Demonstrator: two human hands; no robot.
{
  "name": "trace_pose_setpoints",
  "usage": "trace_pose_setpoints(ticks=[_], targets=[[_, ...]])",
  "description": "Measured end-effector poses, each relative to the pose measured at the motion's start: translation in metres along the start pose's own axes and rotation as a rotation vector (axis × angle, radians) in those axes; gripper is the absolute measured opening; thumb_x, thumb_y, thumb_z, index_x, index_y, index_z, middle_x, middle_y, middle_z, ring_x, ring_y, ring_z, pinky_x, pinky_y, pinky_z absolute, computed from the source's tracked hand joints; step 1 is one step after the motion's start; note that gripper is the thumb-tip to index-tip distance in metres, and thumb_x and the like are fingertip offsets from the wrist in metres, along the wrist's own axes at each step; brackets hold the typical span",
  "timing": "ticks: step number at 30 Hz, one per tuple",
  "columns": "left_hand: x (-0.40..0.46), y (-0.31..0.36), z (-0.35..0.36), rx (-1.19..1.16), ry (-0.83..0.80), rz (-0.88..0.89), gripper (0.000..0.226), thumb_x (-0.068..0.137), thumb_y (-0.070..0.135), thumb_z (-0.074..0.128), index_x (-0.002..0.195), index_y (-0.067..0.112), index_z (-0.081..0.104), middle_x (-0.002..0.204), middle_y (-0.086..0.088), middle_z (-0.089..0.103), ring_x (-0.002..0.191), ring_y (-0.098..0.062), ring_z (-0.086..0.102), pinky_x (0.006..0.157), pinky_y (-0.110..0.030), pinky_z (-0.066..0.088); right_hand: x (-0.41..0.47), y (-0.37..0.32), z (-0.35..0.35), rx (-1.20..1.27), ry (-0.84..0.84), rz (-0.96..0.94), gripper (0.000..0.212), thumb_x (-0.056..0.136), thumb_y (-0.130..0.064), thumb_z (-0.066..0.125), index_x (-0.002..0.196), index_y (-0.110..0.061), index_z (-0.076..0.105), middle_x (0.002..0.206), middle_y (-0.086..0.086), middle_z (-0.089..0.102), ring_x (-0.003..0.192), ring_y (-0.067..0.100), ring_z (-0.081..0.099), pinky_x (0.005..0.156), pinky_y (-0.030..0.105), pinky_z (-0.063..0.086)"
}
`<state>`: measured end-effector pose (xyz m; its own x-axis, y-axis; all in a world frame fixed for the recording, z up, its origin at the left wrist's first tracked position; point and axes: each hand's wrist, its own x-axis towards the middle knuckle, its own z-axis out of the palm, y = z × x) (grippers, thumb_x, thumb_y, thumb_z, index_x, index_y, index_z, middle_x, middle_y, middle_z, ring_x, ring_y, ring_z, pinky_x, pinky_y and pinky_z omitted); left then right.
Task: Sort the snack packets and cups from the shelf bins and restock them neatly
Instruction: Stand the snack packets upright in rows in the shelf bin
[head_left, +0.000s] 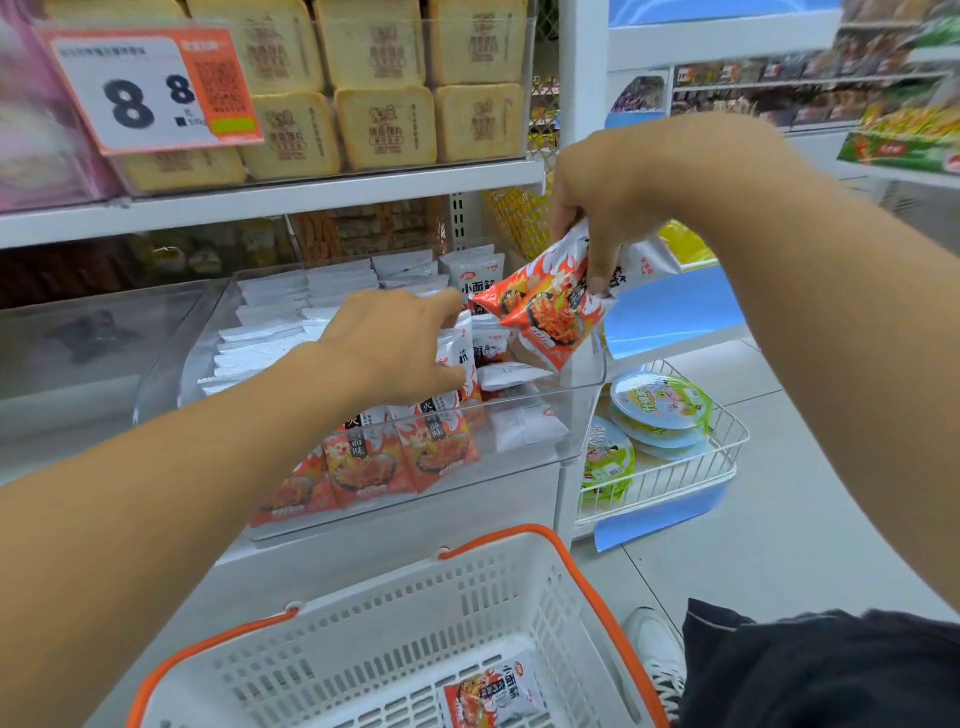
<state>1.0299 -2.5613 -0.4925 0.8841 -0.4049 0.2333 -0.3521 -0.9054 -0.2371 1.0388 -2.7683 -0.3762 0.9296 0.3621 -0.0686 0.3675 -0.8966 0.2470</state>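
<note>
A clear plastic shelf bin (582, 421) holds rows of white and orange flame-printed snack packets (436, 447). My right hand (608, 208) hangs above the bin's right end and grips a bunch of those orange packets (545, 317) by their tops. My left hand (400, 343) reaches into the bin from the left, its fingers curled round upright packets (460, 353) in the middle row. Lidded snack cups (660, 405) lie in a white wire basket (727, 457) low on the right.
A white shopping basket with orange handles (519, 613) stands below the bin, one packet (493, 691) inside. Tan biscuit packs (384, 124) fill the shelf above, behind a price tag (150, 88). A dark trouser leg and a white shoe (660, 654) are at the bottom right.
</note>
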Motion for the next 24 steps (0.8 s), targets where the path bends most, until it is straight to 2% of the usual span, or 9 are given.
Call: trace_pose_setpoints(ticks=[2,5,8,11,13,15,18,22,24], targets=[[0.004,0.0,-0.001,0.061,-0.075,0.046,0.057,0.091,0.056,0.052,0.142,0.034,0.039,0.107,-0.003,0.064,0.1,-0.029,0.059,0.077,-0.035,0.043,0.001,0.0,0.005,0.005,0.017,0.009,0.044,0.061,-0.038,0.093,0.095,-0.032,0.065,0.072,-0.017,0.046,0.088,0.024,0.052,0.077,0.034,0.046],[0.009,-0.002,-0.003,0.059,-0.155,0.05,0.053,0.092,0.063,0.048,0.138,0.036,0.048,0.122,-0.002,0.054,0.116,-0.028,0.053,0.09,-0.039,0.041,0.0,0.0,0.016,0.009,0.049,0.004,0.053,0.067,-0.038,0.09,0.112,-0.02,0.069,0.073,-0.012,0.043,0.088,0.02,0.046,0.07,0.029,0.039],[0.014,0.001,0.002,0.017,-0.128,0.13,0.056,0.087,0.068,0.054,0.122,0.025,0.063,0.139,0.0,0.048,0.125,-0.025,0.047,0.097,-0.04,0.042,-0.004,0.007,0.023,0.038,0.134,0.03,0.041,0.067,-0.035,0.09,0.083,-0.018,0.056,0.069,-0.005,0.045,0.079,0.025,0.047,0.052,0.027,0.031],[0.02,0.006,0.004,-0.157,-0.106,0.174,0.047,0.085,0.052,0.067,0.122,0.025,0.056,0.124,0.001,0.056,0.116,-0.024,0.05,0.09,-0.037,0.045,-0.014,0.015,0.026,0.038,0.273,0.073,0.038,0.066,-0.036,0.089,0.078,-0.012,0.063,0.073,0.005,0.058,0.071,0.027,0.052,0.054,0.029,0.039],[0.025,0.009,0.002,-0.111,-0.154,0.187,0.047,0.087,0.045,0.067,0.13,0.03,0.052,0.121,0.001,0.056,0.113,-0.025,0.049,0.089,-0.037,0.044,-0.019,0.02,0.029,0.084,0.345,0.105,0.038,0.065,-0.038,0.089,0.084,-0.013,0.067,0.079,0.009,0.064,0.076,0.031,0.058,0.058,0.033,0.046],[0.03,0.011,-0.001,0.051,-0.209,0.203,0.035,0.09,0.053,0.061,0.118,0.031,0.063,0.116,0.002,0.054,0.112,-0.024,0.046,0.089,-0.037,0.039,-0.021,0.022,0.035,0.107,0.36,0.124,0.041,0.066,-0.038,0.089,0.089,-0.011,0.069,0.085,0.012,0.067,0.081,0.034,0.062,0.061,0.035,0.049],[0.035,0.012,-0.001,0.152,-0.25,0.21,0.045,0.087,0.07,0.053,0.096,0.029,0.07,0.113,0.004,0.049,0.109,-0.023,0.044,0.099,-0.04,0.035,-0.02,0.023,0.044,0.125,0.342,0.116,0.039,0.066,-0.036,0.089,0.09,-0.012,0.07,0.087,0.011,0.068,0.082,0.033,0.062,0.062,0.035,0.048],[0.036,0.022,0.006,0.074,-0.174,0.325,0.06,0.081,0.079,0.048,0.106,0.027,0.067,0.119,0.004,0.056,0.113,-0.02,0.05,0.113,-0.041,0.027,-0.018,0.027,0.047,0.188,0.346,0.122,0.041,0.066,-0.036,0.09,0.093,-0.011,0.072,0.09,0.012,0.069,0.084,0.033,0.062,0.065,0.036,0.05],[0.038,0.029,0.004,0.09,-0.214,0.373,0.066,0.079,0.081,0.049,0.114,0.027,0.065,0.115,0.004,0.062,0.108,-0.022,0.055,0.106,-0.04,0.038,-0.017,0.031,0.046,0.214,0.36,0.138,0.043,0.065,-0.036,0.09,0.095,-0.011,0.072,0.091,0.011,0.07,0.085,0.033,0.063,0.068,0.038,0.052]])
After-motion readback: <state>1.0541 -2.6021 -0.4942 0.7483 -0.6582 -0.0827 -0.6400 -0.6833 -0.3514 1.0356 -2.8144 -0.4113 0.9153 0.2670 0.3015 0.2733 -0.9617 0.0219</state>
